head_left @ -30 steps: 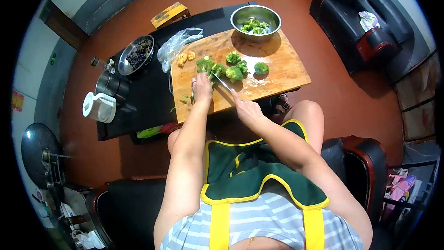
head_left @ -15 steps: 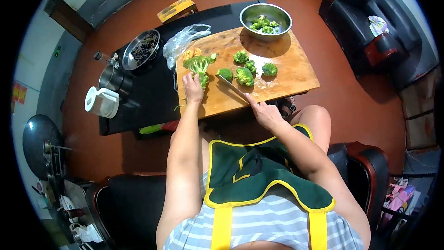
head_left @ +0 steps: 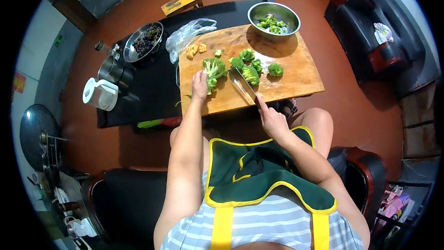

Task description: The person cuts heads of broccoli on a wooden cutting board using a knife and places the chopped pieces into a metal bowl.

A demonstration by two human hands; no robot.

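Observation:
My left hand (head_left: 200,86) is closed on the stem side of a large broccoli piece (head_left: 214,69) at the left of the wooden cutting board (head_left: 286,81). In my right hand (head_left: 274,121) is the handle of a kitchen knife (head_left: 247,84), its blade slanting up and left beside the cut broccoli florets (head_left: 250,75). Several florets lie in a cluster by the blade tip, and one floret (head_left: 275,70) sits apart to the right. A small broccoli piece (head_left: 218,53) rests above the large one.
A steel bowl (head_left: 296,24) with cut broccoli stands at the board's far edge. Orange-yellow pieces (head_left: 196,50) and a plastic bag (head_left: 181,41) are at the far left. Beyond are a pan of dark grapes (head_left: 147,41), a steel pot (head_left: 110,70) and a white-lidded pitcher (head_left: 100,94).
The large broccoli piece has tilted and come rightward with my left hand. A small piece now lies apart above it. The knife blade has turned steeper, beside the floret cluster.

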